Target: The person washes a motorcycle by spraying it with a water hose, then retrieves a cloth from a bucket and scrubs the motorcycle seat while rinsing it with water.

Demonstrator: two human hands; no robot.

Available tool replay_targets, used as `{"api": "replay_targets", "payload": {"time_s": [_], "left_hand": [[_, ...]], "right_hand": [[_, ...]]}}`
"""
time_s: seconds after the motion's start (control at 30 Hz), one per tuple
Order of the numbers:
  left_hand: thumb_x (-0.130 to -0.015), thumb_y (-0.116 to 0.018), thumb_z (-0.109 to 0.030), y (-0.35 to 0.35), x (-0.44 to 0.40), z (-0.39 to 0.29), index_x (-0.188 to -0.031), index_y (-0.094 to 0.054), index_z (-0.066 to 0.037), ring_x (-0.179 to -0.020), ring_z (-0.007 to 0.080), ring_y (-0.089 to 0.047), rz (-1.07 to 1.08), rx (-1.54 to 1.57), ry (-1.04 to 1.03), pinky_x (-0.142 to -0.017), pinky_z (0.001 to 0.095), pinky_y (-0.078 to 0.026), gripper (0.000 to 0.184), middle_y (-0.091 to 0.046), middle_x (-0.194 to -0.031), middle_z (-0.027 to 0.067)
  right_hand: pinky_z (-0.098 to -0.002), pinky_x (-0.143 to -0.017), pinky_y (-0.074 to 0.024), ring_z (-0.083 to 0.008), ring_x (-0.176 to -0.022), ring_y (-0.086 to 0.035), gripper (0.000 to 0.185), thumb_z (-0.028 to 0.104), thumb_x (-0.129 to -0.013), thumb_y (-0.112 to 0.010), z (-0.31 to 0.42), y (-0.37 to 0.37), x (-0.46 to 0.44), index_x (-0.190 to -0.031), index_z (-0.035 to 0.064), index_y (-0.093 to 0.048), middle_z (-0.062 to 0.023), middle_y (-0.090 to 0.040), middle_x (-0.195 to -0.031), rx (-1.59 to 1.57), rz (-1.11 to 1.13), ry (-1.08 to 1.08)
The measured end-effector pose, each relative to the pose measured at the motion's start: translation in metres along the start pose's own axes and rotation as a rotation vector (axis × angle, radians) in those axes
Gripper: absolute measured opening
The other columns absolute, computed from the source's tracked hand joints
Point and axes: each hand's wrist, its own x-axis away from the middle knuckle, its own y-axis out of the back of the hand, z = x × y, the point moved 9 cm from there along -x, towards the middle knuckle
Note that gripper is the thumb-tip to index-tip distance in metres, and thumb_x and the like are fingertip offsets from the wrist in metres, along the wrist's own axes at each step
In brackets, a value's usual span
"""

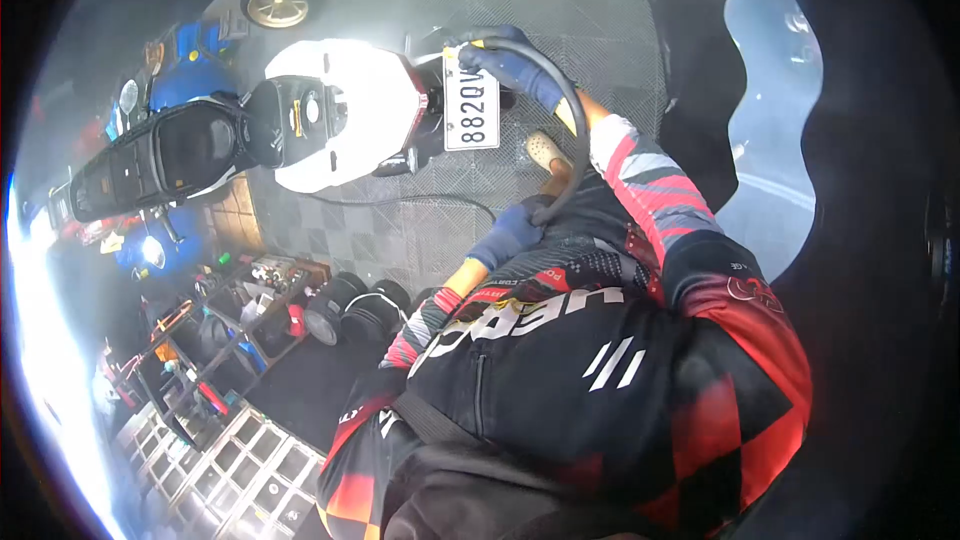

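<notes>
My right hand (515, 72), in a blue glove, is closed around a spray gun (476, 44) with a yellow part at its front. A pale streak leaves its tip toward the rear of a motorcycle (350, 115), right beside the white licence plate (471, 105). From the gun a thick black hose (578, 135) bends back toward my body. My left hand (510, 232), also gloved in blue, is wrapped round the lower stretch of this hose near my waist. The motorcycle has a bright white tail and a black seat (195, 147). Glare washes out detail on the white panel.
A thin hose (400, 200) runs across the dark tiled floor. Tyres (335, 305) and a shelf of bottles and tools (230, 325) stand at the lower left. A gold wheel (277, 7) lies at the top. Behind the motorcycle is a blue object (188, 70). Haze hangs about.
</notes>
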Motion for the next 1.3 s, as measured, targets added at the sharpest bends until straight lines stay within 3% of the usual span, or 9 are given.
{"api": "replay_targets", "payload": {"time_s": [0.17, 0.33, 0.4, 0.57, 0.73, 0.8, 0.9, 1.2, 1.3], "left_hand": [[-0.085, -0.062, -0.027, 0.003, -0.017, 0.001, -0.114, -0.066, -0.01, -0.104, 0.0409, -0.062, 0.013, 0.032, 0.059, -0.088, 0.0424, -0.05, 0.035, -0.066, -0.107, 0.0237], [-0.083, -0.065, -0.026, 0.011, -0.033, -0.02, -0.112, -0.066, -0.008, -0.102, 0.0393, -0.064, 0.036, 0.004, 0.16, -0.085, 0.0433, -0.051, 0.034, -0.067, -0.103, 0.0241], [-0.083, -0.067, -0.024, 0.004, -0.045, -0.019, -0.112, -0.066, -0.008, -0.1, 0.0382, -0.065, 0.093, -0.061, 0.209, -0.081, 0.0431, -0.052, 0.033, -0.067, -0.101, 0.0242], [-0.082, -0.069, -0.022, -0.012, -0.055, -0.015, -0.114, -0.066, -0.008, -0.101, 0.0386, -0.065, 0.06, 0.092, 0.181, -0.081, 0.0421, -0.051, 0.036, -0.067, -0.103, 0.0245], [-0.08, -0.062, -0.019, -0.013, -0.059, -0.027, -0.107, -0.068, -0.011, -0.099, 0.04, -0.063, -0.009, 0.087, 0.173, -0.083, 0.0453, -0.052, 0.029, -0.066, -0.101, 0.0235], [-0.078, -0.071, -0.021, -0.007, -0.06, -0.039, -0.114, -0.066, -0.008, -0.102, 0.0404, -0.063, 0.021, 0.105, 0.189, -0.082, 0.0437, -0.052, 0.039, -0.067, -0.103, 0.0245], [-0.075, -0.071, -0.02, 0.004, -0.056, -0.054, -0.113, -0.067, -0.009, -0.101, 0.0403, -0.063, -0.018, 0.142, 0.292, -0.082, 0.0442, -0.052, 0.039, -0.067, -0.102, 0.024], [-0.074, -0.07, -0.021, -0.032, -0.051, -0.012, -0.111, -0.067, -0.01, -0.099, 0.0391, -0.064, 0.063, 0.054, 0.354, -0.083, 0.0451, -0.052, 0.039, -0.068, -0.101, 0.0214], [-0.074, -0.07, -0.018, -0.03, -0.051, -0.017, -0.115, -0.066, -0.011, -0.103, 0.0375, -0.063, 0.009, 0.095, 0.324, -0.087, 0.0432, -0.05, 0.042, -0.068, -0.107, 0.0199]], "right_hand": [[-0.0314, -0.084, -0.0554, -0.018, -0.099, -0.067, 0.031, 0.013, -0.086, -0.064, -0.016, 0.012, -0.022, -0.115, 0.0056, -0.069, -0.0114, -0.071, -0.106, -0.087, 0.003, 0.103], [-0.0307, -0.086, -0.0548, -0.0186, -0.093, -0.069, 0.025, 0.012, -0.086, -0.064, -0.009, 0.018, -0.037, -0.109, 0.0033, -0.07, -0.0106, -0.071, -0.103, -0.079, 0.051, -0.006], [-0.03, -0.083, -0.0557, -0.0183, -0.09, -0.07, 0.022, 0.013, -0.087, -0.065, 0.016, 0.017, -0.044, -0.106, 0.0039, -0.07, -0.0097, -0.072, -0.101, 0.049, 0.075, 0.269], [-0.031, -0.076, -0.0563, -0.021, -0.086, -0.07, 0.015, 0.01, -0.087, -0.066, 0.032, 0.007, -0.047, -0.101, 0.0054, -0.07, -0.0082, -0.071, -0.096, 0.053, 0.155, 0.411], [-0.0317, -0.071, -0.0557, -0.0227, -0.081, -0.069, 0.016, 0.01, -0.085, -0.067, 0.005, 0.008, -0.055, -0.1, 0.0055, -0.07, -0.0093, -0.069, -0.09, -0.035, 0.141, 0.383], [-0.0331, -0.077, -0.0571, -0.024, -0.086, -0.07, 0.013, 0.01, -0.086, -0.066, -0.002, 0.01, -0.06, -0.096, 0.0028, -0.068, -0.0104, -0.071, -0.093, -0.038, 0.147, 0.367], [-0.032, -0.071, -0.056, -0.0228, -0.08, -0.068, 0.013, 0.009, -0.086, -0.066, -0.018, 0.005, -0.063, -0.097, 0.0037, -0.068, -0.0091, -0.069, -0.088, -0.085, 0.119, 0.352], [-0.0363, -0.061, -0.0518, -0.026, -0.067, -0.062, 0.009, 0.013, -0.083, -0.068, -0.061, -0.019, -0.075, -0.091, 0.0089, -0.068, -0.0092, -0.059, -0.072, -0.064, 0.119, 0.287], [-0.0366, -0.062, -0.052, -0.0261, -0.067, -0.062, 0.009, 0.015, -0.084, -0.067, -0.079, -0.034, -0.079, -0.09, 0.0084, -0.068, -0.0092, -0.058, -0.071, -0.33, 0.287, 0.082]]}}
